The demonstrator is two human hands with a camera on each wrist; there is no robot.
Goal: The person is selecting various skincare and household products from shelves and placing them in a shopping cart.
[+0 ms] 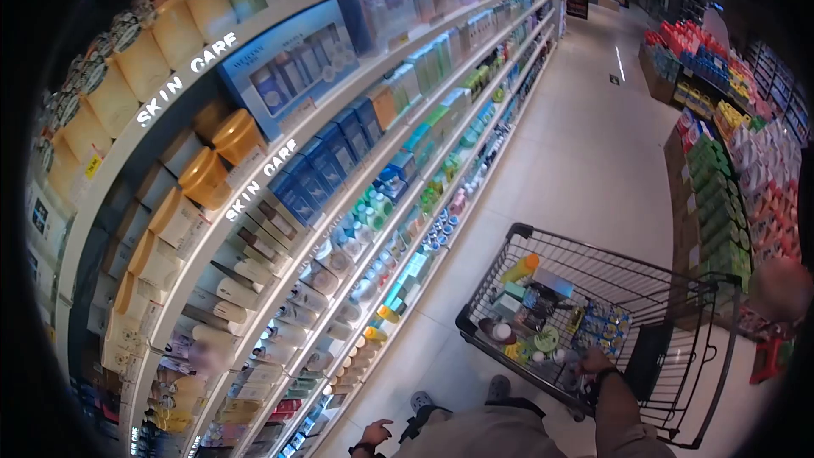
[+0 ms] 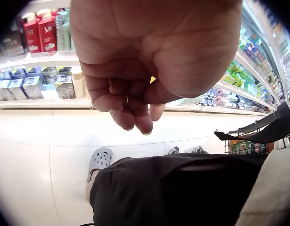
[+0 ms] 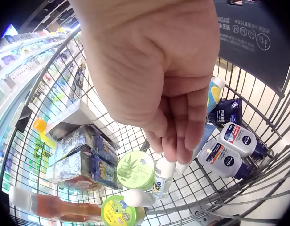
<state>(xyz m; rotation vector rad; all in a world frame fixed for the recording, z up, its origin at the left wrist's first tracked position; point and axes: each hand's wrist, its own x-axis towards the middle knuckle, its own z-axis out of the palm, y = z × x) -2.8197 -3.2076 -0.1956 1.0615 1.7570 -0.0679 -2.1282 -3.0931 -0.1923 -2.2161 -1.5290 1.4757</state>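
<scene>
My right hand (image 1: pixel 596 361) is inside the shopping cart (image 1: pixel 585 242), over its goods. In the right wrist view, the fingers of this hand (image 3: pixel 159 84) hang loosely downward, fingertips over the white cap of a small clear bottle (image 3: pixel 162 184); whether they touch it is unclear. Beside the bottle are a round green tub (image 3: pixel 136 170) and a yellow-green lidded jar (image 3: pixel 118 211). Two white bottles (image 3: pixel 223 160) with dark caps lie to the right. My left hand (image 1: pixel 376 433) hangs away from the cart; its fingers (image 2: pixel 130 110) are loosely bent, holding nothing visible.
Long shelves (image 1: pixel 292 148) of skin care goods run along the left. Stacked goods on displays (image 1: pixel 716 195) line the right side of the aisle (image 1: pixel 577 127). Boxes (image 3: pixel 83 155) and an orange-brown bottle (image 3: pixel 65 207) lie in the cart. Grey clogs (image 2: pixel 102 157) stand on the floor.
</scene>
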